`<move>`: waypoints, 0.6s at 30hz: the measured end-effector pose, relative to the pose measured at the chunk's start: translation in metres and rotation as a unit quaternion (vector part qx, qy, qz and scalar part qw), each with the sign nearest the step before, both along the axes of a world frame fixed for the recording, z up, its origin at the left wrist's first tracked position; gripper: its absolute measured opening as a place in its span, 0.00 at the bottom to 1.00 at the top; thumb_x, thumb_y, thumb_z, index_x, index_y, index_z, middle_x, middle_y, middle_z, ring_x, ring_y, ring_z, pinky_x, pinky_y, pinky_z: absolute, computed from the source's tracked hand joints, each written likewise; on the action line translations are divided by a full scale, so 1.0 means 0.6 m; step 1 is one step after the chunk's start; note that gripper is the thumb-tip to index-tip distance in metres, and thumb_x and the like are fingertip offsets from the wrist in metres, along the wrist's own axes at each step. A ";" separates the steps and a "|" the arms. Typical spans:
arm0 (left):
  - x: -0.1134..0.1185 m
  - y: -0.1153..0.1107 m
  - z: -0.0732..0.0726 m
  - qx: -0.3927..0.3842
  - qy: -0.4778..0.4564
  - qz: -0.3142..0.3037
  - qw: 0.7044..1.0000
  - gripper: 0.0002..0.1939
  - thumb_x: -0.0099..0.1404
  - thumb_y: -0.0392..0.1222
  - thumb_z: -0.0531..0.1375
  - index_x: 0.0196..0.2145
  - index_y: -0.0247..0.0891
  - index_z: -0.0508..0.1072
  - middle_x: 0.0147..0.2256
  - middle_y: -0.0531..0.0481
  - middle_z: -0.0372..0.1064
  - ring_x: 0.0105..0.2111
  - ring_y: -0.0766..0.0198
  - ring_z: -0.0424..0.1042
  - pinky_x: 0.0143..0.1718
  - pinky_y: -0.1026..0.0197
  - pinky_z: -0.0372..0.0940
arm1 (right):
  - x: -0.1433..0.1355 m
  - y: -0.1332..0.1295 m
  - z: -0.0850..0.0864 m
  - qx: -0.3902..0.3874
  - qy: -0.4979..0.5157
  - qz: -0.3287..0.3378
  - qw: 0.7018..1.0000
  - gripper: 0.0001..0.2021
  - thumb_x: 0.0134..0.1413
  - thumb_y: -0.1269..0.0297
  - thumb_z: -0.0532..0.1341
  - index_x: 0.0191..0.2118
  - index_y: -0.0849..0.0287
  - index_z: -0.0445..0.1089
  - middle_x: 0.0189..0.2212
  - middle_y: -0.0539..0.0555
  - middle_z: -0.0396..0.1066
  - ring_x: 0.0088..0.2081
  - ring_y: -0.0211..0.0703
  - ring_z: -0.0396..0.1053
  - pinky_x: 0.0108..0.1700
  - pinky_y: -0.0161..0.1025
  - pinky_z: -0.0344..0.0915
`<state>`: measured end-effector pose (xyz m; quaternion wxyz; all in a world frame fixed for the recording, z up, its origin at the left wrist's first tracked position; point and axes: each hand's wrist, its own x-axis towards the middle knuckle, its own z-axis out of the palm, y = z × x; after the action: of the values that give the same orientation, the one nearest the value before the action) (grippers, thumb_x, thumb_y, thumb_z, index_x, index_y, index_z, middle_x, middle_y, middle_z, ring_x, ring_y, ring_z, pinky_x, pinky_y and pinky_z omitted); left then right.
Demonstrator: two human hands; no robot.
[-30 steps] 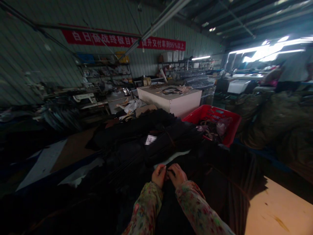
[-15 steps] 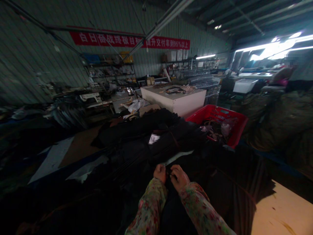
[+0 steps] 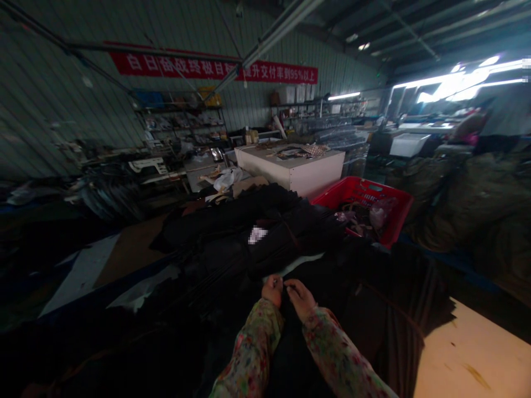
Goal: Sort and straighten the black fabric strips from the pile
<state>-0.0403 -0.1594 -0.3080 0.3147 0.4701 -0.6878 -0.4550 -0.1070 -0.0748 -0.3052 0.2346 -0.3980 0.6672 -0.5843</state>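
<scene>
Left hand (image 3: 272, 289) and right hand (image 3: 299, 296) remain together mid-worktop, fingers pinching black fabric (image 3: 290, 331); no progress since a second ago.

Red banner (image 3: 215, 67) on the back wall — white Chinese characters, partly hidden by a pipe, ending "交付率到95%以上".

Floral-patterned sleeves (image 3: 332, 359) are showing pink and green over black fabric (image 3: 232, 243), beside a red basket (image 3: 394, 213) and pale wooden bench (image 3: 473, 359).
</scene>
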 end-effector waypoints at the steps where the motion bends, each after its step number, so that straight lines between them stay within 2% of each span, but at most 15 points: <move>1: -0.001 0.001 0.001 -0.003 -0.007 0.001 1.000 0.03 0.51 0.35 0.53 0.25 0.36 0.66 0.24 0.51 0.65 0.27 0.65 0.65 0.31 0.64 0.58 | 0.001 0.001 0.002 -0.006 -0.005 0.001 1.000 0.12 0.46 0.60 0.50 0.33 0.57 0.65 0.20 0.48 0.63 0.23 0.35 0.60 0.24 0.32 0.58; 8: -0.006 -0.003 0.009 -0.016 -0.057 -0.008 0.998 0.03 0.51 0.35 0.54 0.23 0.38 0.66 0.23 0.51 0.67 0.27 0.63 0.66 0.31 0.63 0.59 | 0.002 0.011 0.016 -0.029 -0.032 0.010 0.999 0.10 0.46 0.61 0.50 0.30 0.59 0.65 0.17 0.47 0.61 0.21 0.34 0.60 0.22 0.31 0.58; 12: -0.005 -0.011 0.006 -0.025 -0.083 -0.028 0.996 0.05 0.54 0.38 0.53 0.26 0.38 0.67 0.26 0.50 0.68 0.29 0.63 0.67 0.33 0.63 0.60 | -0.002 0.019 0.027 -0.027 -0.047 0.009 0.998 0.11 0.44 0.64 0.53 0.35 0.60 0.64 0.17 0.46 0.62 0.21 0.34 0.62 0.23 0.32 0.61; 14: -0.004 -0.011 0.003 -0.030 -0.096 -0.056 0.993 0.09 0.56 0.42 0.51 0.29 0.37 0.68 0.29 0.48 0.68 0.33 0.62 0.67 0.36 0.62 0.59 | -0.020 0.041 0.045 -0.031 -0.052 -0.002 0.998 0.13 0.41 0.66 0.56 0.37 0.60 0.64 0.26 0.50 0.67 0.29 0.35 0.65 0.31 0.33 0.63; 16: -0.001 -0.008 0.002 -0.034 -0.108 -0.096 0.989 0.13 0.57 0.46 0.49 0.31 0.37 0.69 0.33 0.47 0.68 0.37 0.61 0.65 0.39 0.62 0.57 | -0.052 0.084 0.073 -0.034 -0.049 -0.024 0.998 0.13 0.40 0.66 0.58 0.36 0.60 0.65 0.35 0.53 0.67 0.36 0.36 0.64 0.39 0.34 0.62; 18: 0.005 -0.004 0.003 -0.036 -0.119 -0.141 0.982 0.17 0.57 0.51 0.48 0.30 0.37 0.69 0.33 0.47 0.67 0.38 0.60 0.64 0.41 0.61 0.56 | -0.090 0.147 0.103 -0.018 -0.048 -0.021 0.998 0.10 0.41 0.63 0.58 0.33 0.60 0.67 0.31 0.51 0.68 0.33 0.35 0.65 0.36 0.32 0.62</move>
<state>-0.0374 -0.1617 -0.3060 0.1793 0.4076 -0.7957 -0.4106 -0.1611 0.0132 -0.2433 0.2471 -0.3596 0.6527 -0.6194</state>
